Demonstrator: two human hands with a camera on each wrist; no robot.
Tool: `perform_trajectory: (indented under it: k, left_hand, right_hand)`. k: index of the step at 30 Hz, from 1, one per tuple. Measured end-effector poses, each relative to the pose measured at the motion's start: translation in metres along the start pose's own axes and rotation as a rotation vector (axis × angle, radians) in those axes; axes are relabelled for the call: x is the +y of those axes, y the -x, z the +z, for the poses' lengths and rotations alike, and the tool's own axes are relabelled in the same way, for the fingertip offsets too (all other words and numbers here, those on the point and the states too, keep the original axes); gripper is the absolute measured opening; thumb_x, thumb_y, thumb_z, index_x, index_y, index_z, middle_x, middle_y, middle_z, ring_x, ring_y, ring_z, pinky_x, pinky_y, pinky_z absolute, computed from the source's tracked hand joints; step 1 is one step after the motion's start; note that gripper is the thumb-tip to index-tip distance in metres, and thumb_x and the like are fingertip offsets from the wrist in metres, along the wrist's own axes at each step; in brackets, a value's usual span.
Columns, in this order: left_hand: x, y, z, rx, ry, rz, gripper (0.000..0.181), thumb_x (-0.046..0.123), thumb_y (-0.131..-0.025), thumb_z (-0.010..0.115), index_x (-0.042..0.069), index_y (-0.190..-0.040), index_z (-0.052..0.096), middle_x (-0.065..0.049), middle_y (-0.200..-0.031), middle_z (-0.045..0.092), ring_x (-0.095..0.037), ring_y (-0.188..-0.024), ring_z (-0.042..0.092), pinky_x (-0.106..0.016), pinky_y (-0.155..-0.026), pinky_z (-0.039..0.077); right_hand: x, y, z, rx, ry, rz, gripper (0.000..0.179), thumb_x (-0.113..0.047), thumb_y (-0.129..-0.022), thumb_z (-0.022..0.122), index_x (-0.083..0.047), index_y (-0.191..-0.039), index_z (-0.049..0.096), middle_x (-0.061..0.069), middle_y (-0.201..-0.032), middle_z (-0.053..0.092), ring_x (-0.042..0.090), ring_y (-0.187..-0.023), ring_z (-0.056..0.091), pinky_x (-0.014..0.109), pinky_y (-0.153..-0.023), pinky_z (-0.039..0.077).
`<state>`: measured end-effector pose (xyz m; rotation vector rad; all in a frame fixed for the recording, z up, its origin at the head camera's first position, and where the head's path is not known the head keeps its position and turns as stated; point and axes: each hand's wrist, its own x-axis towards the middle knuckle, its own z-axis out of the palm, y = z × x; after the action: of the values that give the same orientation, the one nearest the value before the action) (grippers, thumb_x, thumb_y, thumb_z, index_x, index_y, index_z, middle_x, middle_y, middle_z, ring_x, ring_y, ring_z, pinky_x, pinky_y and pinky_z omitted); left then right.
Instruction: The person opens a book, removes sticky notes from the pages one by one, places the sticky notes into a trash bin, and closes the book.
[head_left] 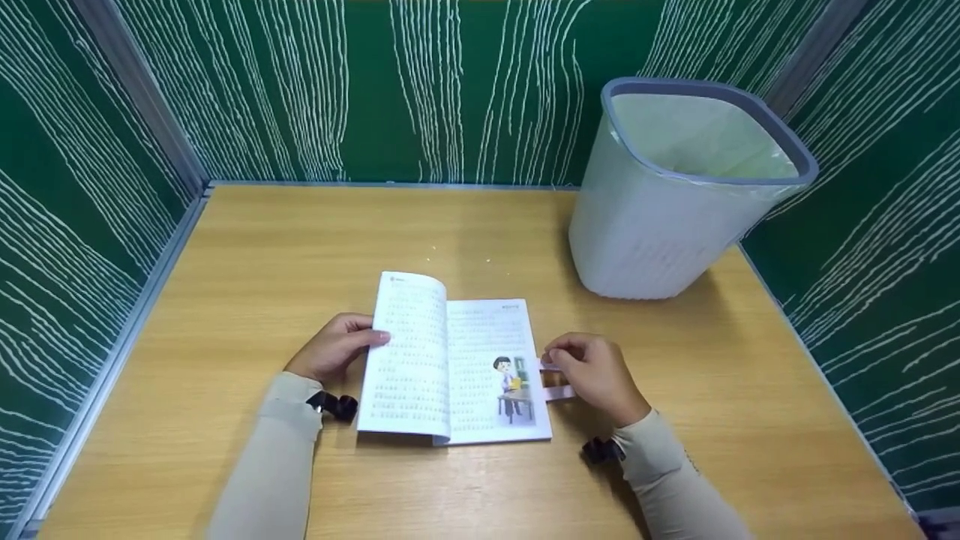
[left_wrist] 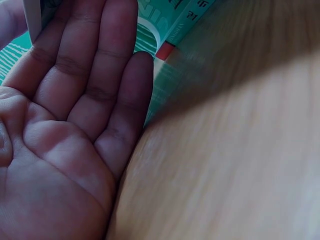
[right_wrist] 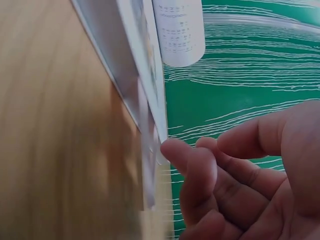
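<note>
Walls, head view: green panels (head_left: 375, 90) with uneven white lines and grey metal edging rise beyond the book (head_left: 487, 330) and to both sides of it.
Worktop (head_left: 262, 247): smooth yellowish-brown wood grain under the book; a few white specks (head_left: 488, 260) lie just beyond the book's top edge.
Open pages: the book lies on the worktop, left page curving upward, right page flatter and bearing a coloured drawing (head_left: 514, 390) of a figure at a desk.
Bin (head_left: 645, 232): beyond and to the right of the book; pale tapered sides, grey-blue rim, thin crinkled liner (head_left: 697, 135); it blocks part of the wall.
Left grip (head_left: 341, 349): grasps the book's left side, thumb over the page, the other fingers largely hidden behind it.
Right grip (head_left: 592, 367): just right of the book, fingers curled, covering the outer ends of two pale strips (head_left: 559, 393) that jut from its right edge.
Sleeves (head_left: 285, 435): beige cloth, a small black camera (head_left: 343, 409) at each wrist.
Cover, left wrist view: only here does the book's green cover (left_wrist: 160, 25) show, with an orange-red block (left_wrist: 165, 51); nearly straight fingers lie against it.
Strips, right wrist view: seen side-on, thin and flat, emerging from the book's edge; a fingertip meets or overlaps them, and whether it pinches one cannot be told.
</note>
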<state>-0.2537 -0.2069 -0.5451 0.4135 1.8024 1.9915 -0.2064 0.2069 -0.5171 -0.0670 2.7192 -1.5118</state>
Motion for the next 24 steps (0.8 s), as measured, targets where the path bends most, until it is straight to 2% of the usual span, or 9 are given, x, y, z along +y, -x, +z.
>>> perform_trajectory:
  k: [6, 12, 15, 17, 20, 24]
  left_hand:
    - [0.000, 0.000, -0.001, 0.013, 0.007, -0.006, 0.028, 0.010, -0.100, 0.065, -0.009, -0.120, 0.071, -0.010, -0.112, 0.078, -0.019, -0.100, 0.073, -0.030, -0.089, 0.059]
    - [-0.003, 0.001, -0.001, 0.005, 0.000, 0.008, 0.029, 0.010, -0.101, 0.064, -0.009, -0.122, 0.070, -0.010, -0.114, 0.078, -0.019, -0.100, 0.074, -0.031, -0.091, 0.059]
    - [-0.002, 0.001, 0.000, 0.006, 0.000, 0.010, 0.029, 0.010, -0.101, 0.064, -0.010, -0.121, 0.070, -0.010, -0.113, 0.078, -0.019, -0.098, 0.074, -0.031, -0.090, 0.059]
    - [-0.002, 0.001, 0.000, 0.004, 0.003, 0.008, 0.029, 0.010, -0.101, 0.064, -0.010, -0.121, 0.070, -0.010, -0.113, 0.078, -0.019, -0.098, 0.074, -0.031, -0.090, 0.059]
    - [0.000, 0.001, 0.000, -0.002, 0.004, 0.005, 0.029, 0.011, -0.101, 0.063, -0.009, -0.121, 0.070, -0.010, -0.113, 0.078, -0.019, -0.098, 0.074, -0.031, -0.090, 0.059]
    - [0.001, 0.001, -0.001, -0.008, -0.008, 0.002, 0.029, 0.012, -0.102, 0.063, -0.008, -0.121, 0.071, -0.010, -0.114, 0.078, -0.020, -0.099, 0.074, -0.032, -0.091, 0.059]
  right_hand:
    - [0.002, 0.001, 0.003, -0.028, -0.003, -0.001, 0.016, -0.014, -0.097, 0.063, -0.009, -0.094, 0.078, 0.006, -0.090, 0.077, 0.021, -0.082, 0.071, 0.028, -0.067, 0.057]
    - [0.004, 0.002, 0.006, -0.041, -0.018, -0.018, 0.016, -0.014, -0.098, 0.063, -0.009, -0.095, 0.077, 0.009, -0.089, 0.075, 0.022, -0.073, 0.066, 0.027, -0.058, 0.053]
    - [0.003, 0.002, 0.006, -0.030, -0.053, 0.003, 0.015, -0.012, -0.097, 0.063, -0.009, -0.096, 0.078, 0.010, -0.091, 0.075, 0.022, -0.076, 0.066, 0.027, -0.061, 0.054]
    - [0.003, 0.002, 0.006, -0.022, -0.103, 0.020, 0.015, -0.010, -0.096, 0.063, -0.007, -0.099, 0.077, 0.010, -0.094, 0.075, 0.023, -0.082, 0.067, 0.029, -0.067, 0.056]
    - [-0.001, 0.003, 0.007, -0.020, -0.243, 0.017, 0.017, -0.004, -0.095, 0.064, -0.004, -0.108, 0.075, 0.013, -0.099, 0.074, 0.024, -0.091, 0.069, 0.034, -0.078, 0.060]
    - [-0.014, 0.010, 0.018, -0.106, -0.449, -0.039, 0.029, 0.000, -0.094, 0.064, 0.000, -0.123, 0.066, 0.017, -0.104, 0.071, 0.024, -0.095, 0.069, 0.036, -0.083, 0.061]
